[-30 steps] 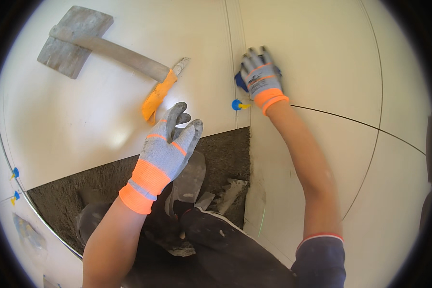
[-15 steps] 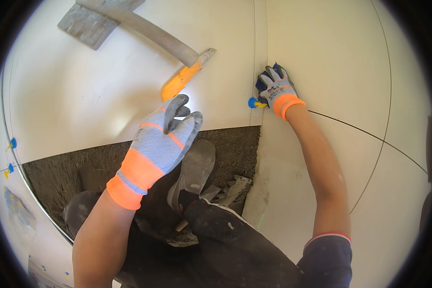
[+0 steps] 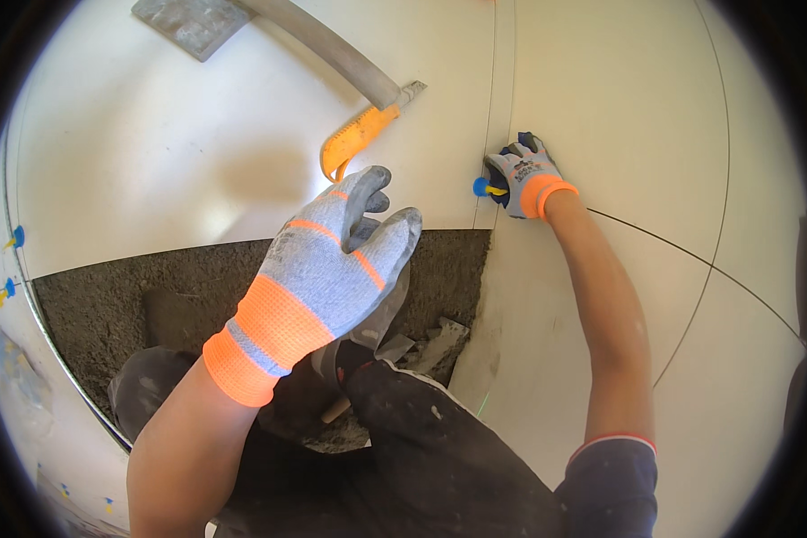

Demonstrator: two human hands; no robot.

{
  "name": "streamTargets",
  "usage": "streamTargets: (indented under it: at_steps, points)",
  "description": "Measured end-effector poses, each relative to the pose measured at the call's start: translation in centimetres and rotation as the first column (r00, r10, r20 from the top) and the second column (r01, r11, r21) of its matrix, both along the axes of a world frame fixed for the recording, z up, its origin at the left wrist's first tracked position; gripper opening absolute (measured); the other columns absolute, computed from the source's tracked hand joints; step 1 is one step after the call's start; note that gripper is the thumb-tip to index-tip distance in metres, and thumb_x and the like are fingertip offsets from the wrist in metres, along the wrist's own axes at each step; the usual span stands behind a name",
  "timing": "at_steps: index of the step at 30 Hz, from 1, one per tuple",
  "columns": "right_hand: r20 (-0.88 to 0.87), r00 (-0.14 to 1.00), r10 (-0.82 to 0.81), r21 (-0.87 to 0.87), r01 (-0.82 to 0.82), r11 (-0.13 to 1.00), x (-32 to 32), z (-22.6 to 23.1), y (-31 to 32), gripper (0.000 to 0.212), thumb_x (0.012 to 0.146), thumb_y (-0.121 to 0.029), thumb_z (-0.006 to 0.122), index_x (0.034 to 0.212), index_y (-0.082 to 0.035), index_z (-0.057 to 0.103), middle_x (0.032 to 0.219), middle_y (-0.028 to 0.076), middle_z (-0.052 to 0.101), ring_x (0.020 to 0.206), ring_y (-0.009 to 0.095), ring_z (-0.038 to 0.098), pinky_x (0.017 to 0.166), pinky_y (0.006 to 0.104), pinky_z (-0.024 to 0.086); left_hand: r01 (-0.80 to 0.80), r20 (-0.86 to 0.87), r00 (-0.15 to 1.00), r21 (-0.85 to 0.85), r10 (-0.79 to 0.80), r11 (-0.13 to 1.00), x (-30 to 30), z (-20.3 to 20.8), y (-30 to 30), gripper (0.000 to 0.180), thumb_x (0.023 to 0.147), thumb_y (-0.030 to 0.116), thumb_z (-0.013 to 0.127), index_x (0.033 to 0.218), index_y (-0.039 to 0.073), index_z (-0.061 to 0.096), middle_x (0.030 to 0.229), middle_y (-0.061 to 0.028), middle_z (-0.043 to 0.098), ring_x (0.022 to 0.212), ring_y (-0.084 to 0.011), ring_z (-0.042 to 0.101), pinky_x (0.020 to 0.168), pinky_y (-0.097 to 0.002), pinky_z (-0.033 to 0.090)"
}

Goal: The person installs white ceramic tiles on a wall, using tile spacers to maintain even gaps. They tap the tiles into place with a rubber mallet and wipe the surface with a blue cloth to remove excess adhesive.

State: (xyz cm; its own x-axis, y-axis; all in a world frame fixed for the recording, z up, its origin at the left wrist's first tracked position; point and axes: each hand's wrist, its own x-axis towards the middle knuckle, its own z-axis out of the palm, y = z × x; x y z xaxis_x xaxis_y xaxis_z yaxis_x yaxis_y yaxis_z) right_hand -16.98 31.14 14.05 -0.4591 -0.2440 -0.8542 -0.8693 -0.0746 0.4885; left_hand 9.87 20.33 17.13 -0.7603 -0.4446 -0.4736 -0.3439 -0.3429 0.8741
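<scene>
My left hand, in a grey glove with orange bands, hovers over the edge between the white tile and the bare mortar bed. Its thumb and fingers are curled but apart, with nothing between them. My right hand, gloved alike, is closed over what looks like a dark blue cloth. It presses this onto the pale tile beside the joint, and the palm hides most of it. A blue and yellow tile leveling spacer stands in the joint just left of the right hand.
Beyond my left hand, a yellow-handled scraping tool lies on the white tile. The long grey handle of another tool touches it, near a flat grey plate. More spacers stand at the left. Broken scraps lie by my foot.
My left hand has moved right and slightly nearer the mortar's far edge. My right hand has shifted a little nearer and right, still over the dark blue cloth. The view has tilted slightly.
</scene>
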Motion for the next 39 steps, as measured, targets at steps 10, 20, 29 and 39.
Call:
streamTargets:
  at_steps: [10,20,29,39]
  points:
    - [-0.03,0.992,-0.124,-0.001,0.124,0.992,1.3,0.4,0.0,0.088,0.069,-0.041,0.055,0.138,-0.007,0.011,0.124,0.015,0.046,0.125,0.03,0.029,0.106,0.0409,0.014,-0.029,-0.038,0.999,0.077,0.032,0.997,0.0,-0.6,0.0,0.05,0.079,0.025,0.061,0.116,-0.005,0.045,0.101,-0.0208,0.056,0.081,-0.0222,0.06,0.073,-0.029,0.047]
    - [-0.029,0.999,-0.026,0.073,0.028,0.997,1.0,-0.5,-0.4,0.081,0.07,-0.035,0.051,0.138,-0.01,0.014,0.115,0.01,0.053,0.122,0.029,0.034,0.103,0.0381,0.02,-0.012,-0.066,0.998,0.028,0.014,1.0,-0.1,-0.2,0.1,0.05,0.079,0.024,0.061,0.116,-0.005,0.044,0.101,-0.0197,0.057,0.082,-0.0202,0.06,0.074,-0.0286,0.047]
    - [-0.127,0.988,-0.083,-0.022,0.081,0.996,1.6,1.4,-0.1,0.046,0.073,-0.027,0.052,0.115,-0.01,0.045,0.092,0.007,0.062,0.097,0.025,0.052,0.084,0.0348,0.038,0.017,-0.084,0.996,0.005,-0.017,1.0,0.3,0.0,1.0,0.043,0.081,0.018,0.059,0.115,-0.004,0.046,0.096,-0.0169,0.058,0.083,-0.0179,0.059,0.074,-0.027,0.046]
    - [-0.37,0.904,0.212,-0.362,-0.351,0.864,5.7,5.6,7.1,0.031,0.076,-0.024,0.05,0.105,-0.012,0.053,0.117,0.008,0.05,0.11,0.028,0.042,0.093,0.0476,0.029,0.149,-0.08,0.988,0.287,-0.131,0.946,-1.2,-0.7,2.0,0.035,0.086,0.007,0.05,0.119,-0.003,0.043,0.103,-0.0104,0.054,0.094,-0.0124,0.052,0.083,-0.0228,0.042]
